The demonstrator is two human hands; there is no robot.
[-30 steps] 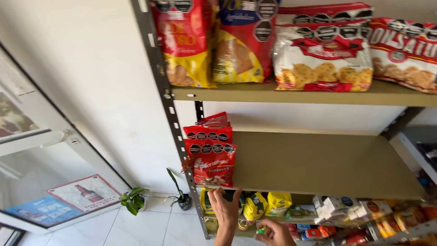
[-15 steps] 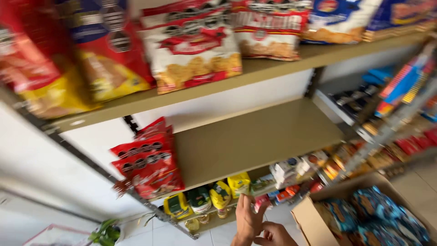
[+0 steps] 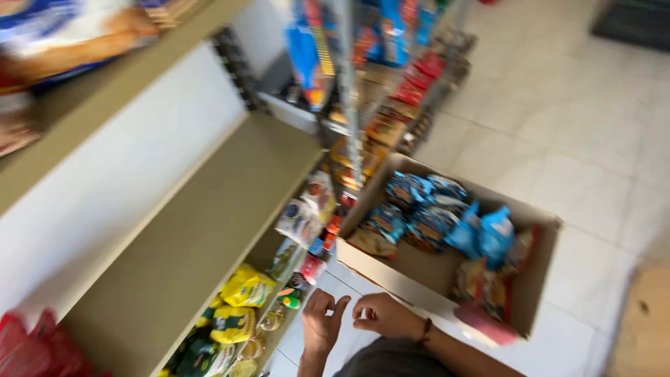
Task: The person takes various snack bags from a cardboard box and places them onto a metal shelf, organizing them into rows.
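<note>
— Head view, tilted and blurred. Left hand (image 3: 322, 322) low in the frame, fingers loosely curled and spread, holding nothing that shows. Right hand (image 3: 382, 316) just beside it, fingertips nearly touching the left, fingers bent inward; dark band on the wrist. Pinching something small? Cannot tell through the blur.

— And nearest to the hands?

— Open cardboard box (image 3: 396, 274) on the white tiled floor (image 3: 579, 146), just beyond the right hand, near wall facing the hands. Filled with blue snack bags (image 3: 481, 234), plus a few orange and reddish packs along the near side and right end.

— On the left?

— Bare beige shelf board (image 3: 202, 237) running diagonally, carrying only red packets (image 3: 35, 349) at the lower left corner. Below that board, yellow bags (image 3: 244, 287) and bottles on the lower shelf, close to the left hand. White cartons (image 3: 300, 220) farther along the same lower shelf, close to the box corner.

— Higher up?

— Another shelf board with blurred blue and white bags (image 3: 63, 28), and a second rack (image 3: 377, 63) of mixed colourful packets behind the box.
</note>
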